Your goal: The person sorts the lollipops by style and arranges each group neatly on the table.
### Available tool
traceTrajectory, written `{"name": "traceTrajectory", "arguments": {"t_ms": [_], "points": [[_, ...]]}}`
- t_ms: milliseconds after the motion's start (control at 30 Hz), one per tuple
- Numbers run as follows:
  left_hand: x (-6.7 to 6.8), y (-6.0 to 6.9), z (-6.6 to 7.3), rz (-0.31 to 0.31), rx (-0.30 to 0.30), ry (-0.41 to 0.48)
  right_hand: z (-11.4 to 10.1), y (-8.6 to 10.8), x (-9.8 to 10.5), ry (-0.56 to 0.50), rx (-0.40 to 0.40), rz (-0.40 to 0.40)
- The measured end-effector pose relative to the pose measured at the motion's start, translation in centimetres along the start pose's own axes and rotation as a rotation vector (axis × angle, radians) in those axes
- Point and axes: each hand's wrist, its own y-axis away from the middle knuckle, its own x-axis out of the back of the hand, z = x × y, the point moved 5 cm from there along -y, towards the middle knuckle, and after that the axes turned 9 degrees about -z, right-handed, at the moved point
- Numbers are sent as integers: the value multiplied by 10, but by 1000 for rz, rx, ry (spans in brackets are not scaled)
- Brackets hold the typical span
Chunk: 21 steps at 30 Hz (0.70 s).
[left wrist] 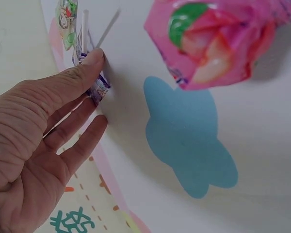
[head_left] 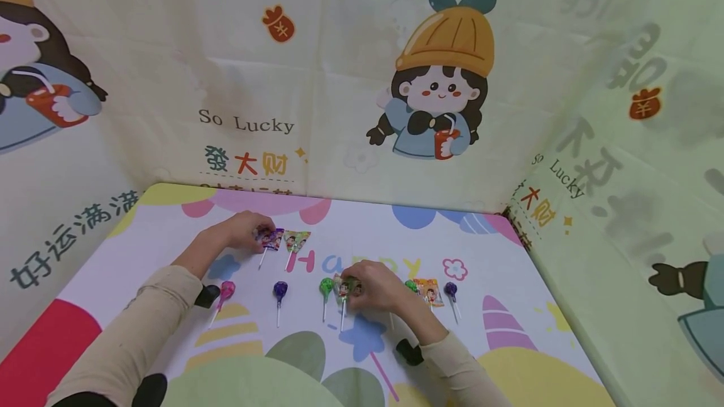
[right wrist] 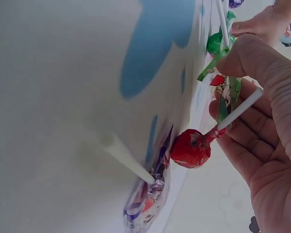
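Note:
My left hand [head_left: 246, 232] pinches a purple-wrapped flat lollipop [head_left: 274, 240] near the table's back left; its thumb lies on the wrapper [left wrist: 101, 91] in the left wrist view. Just right of it lies a green-wrapped flat lollipop [head_left: 296, 240]. Nearer the middle, my right hand [head_left: 374, 284] holds another green-wrapped flat lollipop [head_left: 342, 289] between thumb and fingers, its stick pointing toward me. A round green lollipop [head_left: 326, 286] lies close on its left. In the right wrist view, a round red lollipop [right wrist: 190, 148] and a purple-wrapped one [right wrist: 148, 201] are beside the right hand.
A pink lollipop [head_left: 227, 289] and a dark purple one [head_left: 280, 290] lie at left in the front row. An orange-wrapped lollipop [head_left: 429, 291] and another purple one [head_left: 450, 289] lie at right. Printed cloth walls [head_left: 351, 80] enclose the patterned table [head_left: 441, 250].

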Motion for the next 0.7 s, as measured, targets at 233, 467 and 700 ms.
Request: {"name": "traceTrajectory", "arguments": {"t_ms": [233, 467, 700], "points": [[-1, 0, 0, 6, -8, -13, 2, -1, 10, 17, -3, 26], [0, 2, 1, 16, -8, -8, 5, -7, 23, -32, -38, 38], [2, 2, 2, 16, 1, -2, 10, -21, 30, -67, -48, 29]]}}
